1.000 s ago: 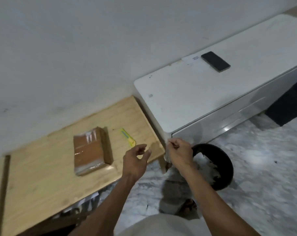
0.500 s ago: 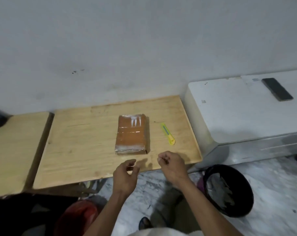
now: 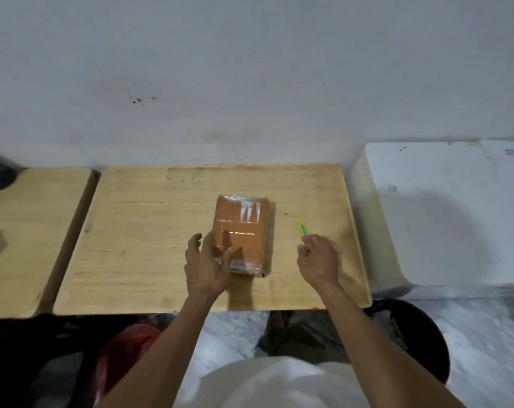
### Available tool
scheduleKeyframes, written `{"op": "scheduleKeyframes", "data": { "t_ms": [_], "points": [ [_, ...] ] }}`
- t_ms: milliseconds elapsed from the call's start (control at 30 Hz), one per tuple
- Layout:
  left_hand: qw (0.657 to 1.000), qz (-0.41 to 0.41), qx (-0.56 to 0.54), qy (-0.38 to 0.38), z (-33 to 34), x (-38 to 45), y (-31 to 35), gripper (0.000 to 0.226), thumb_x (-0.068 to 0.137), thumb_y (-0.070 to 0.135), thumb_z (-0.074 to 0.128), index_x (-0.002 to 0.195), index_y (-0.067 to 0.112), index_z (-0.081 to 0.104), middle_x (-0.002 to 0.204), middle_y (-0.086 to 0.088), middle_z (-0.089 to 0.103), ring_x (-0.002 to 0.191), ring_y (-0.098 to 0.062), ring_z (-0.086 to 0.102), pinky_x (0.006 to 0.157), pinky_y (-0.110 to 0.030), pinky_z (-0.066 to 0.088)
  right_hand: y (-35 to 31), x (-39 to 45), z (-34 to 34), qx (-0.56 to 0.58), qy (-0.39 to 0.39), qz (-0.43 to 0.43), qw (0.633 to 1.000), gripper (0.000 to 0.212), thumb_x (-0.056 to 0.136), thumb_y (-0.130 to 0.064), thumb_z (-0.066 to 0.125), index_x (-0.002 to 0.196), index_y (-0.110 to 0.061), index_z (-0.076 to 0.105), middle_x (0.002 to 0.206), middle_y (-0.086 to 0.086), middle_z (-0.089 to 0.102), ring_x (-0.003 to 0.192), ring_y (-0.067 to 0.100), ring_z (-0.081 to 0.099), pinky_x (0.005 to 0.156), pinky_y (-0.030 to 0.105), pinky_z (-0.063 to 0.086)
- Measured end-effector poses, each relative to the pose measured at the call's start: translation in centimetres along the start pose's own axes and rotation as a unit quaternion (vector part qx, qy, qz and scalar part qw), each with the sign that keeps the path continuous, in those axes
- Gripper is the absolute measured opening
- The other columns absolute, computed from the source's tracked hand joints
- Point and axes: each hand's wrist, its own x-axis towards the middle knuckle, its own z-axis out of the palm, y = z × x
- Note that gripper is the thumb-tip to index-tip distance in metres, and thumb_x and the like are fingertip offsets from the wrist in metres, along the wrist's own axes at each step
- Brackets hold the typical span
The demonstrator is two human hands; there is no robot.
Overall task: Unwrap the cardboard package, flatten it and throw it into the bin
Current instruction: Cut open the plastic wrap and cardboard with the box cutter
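Flanking package (image 3: pixel 240 231): knife (image 3: pixel 303 227), bin (image 3: pixel 432 337).

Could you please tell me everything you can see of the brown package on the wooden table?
The cardboard package is a flat brown rectangular box, sealed in glossy clear film or tape that catches the light, with white marks near its far end. It lies flat near the middle of the wooden table, long side pointing away from the person, still wrapped and unflattened. The left hand, fingers spread, covers its near left corner and appears to touch it. The yellow cutter lies apart to its right, where the right hand reaches.
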Motion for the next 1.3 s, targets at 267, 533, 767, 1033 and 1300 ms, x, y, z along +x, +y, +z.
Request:
{"op": "scheduleKeyframes", "data": {
  "t_ms": [267,533,767,1033,1300],
  "points": [
    [0.997,-0.042,0.045,-0.052,2.4,4.0,2.0,0.085,0.074,0.077,0.065,0.144,0.045,0.029,0.157,-0.006,0.023,0.138,-0.037,0.038,0.101,-0.060,0.047,1.9,4.5,0.7,-0.092,-0.012,0.029,0.995,0.033,0.092,-0.023,0.061,0.123,-0.014,0.061,0.118,0.010,0.062,0.111,0.033,0.057,0.081,0.036,0.049],
    [0.996,-0.064,0.050,-0.033,4.6,2.7,1.9,0.084,0.076,0.073,0.065,0.146,0.041,0.031,0.148,-0.010,0.033,0.130,-0.038,0.042,0.097,-0.057,0.049,2.8,5.1,1.3,-0.137,-0.025,0.047,0.989,0.033,0.093,-0.022,0.060,0.124,-0.011,0.059,0.124,0.011,0.056,0.117,0.032,0.049,0.087,0.041,0.048],
    [0.994,-0.093,0.046,-0.022,5.4,2.0,2.1,0.089,0.076,0.076,0.063,0.150,0.040,0.028,0.154,-0.008,0.026,0.135,-0.037,0.039,0.102,-0.058,0.046,2.7,5.1,1.6,-0.113,-0.019,0.074,0.991,0.030,0.090,-0.013,0.063,0.119,-0.009,0.059,0.119,0.013,0.056,0.114,0.033,0.052,0.084,0.036,0.046],
    [0.993,-0.102,0.067,-0.002,6.0,2.0,2.7,0.094,0.071,0.087,0.050,0.149,0.040,0.027,0.156,-0.009,0.021,0.139,-0.038,0.032,0.106,-0.062,0.036,2.0,5.6,2.1,-0.070,-0.059,0.102,0.991,0.030,0.082,-0.003,0.065,0.110,-0.005,0.054,0.112,0.016,0.057,0.089,0.024,0.052,0.069,0.023,0.035],
    [0.987,-0.103,0.123,0.014,6.9,2.0,3.0,0.089,0.080,0.086,0.045,0.152,0.039,0.022,0.159,-0.012,0.019,0.140,-0.039,0.030,0.106,-0.060,0.034,1.7,6.0,2.6,-0.023,-0.074,0.059,0.995,0.020,0.091,-0.007,0.056,0.111,-0.004,0.058,0.100,0.011,0.064,0.088,0.027,0.064,0.068,0.022,0.038]
  ]
}}
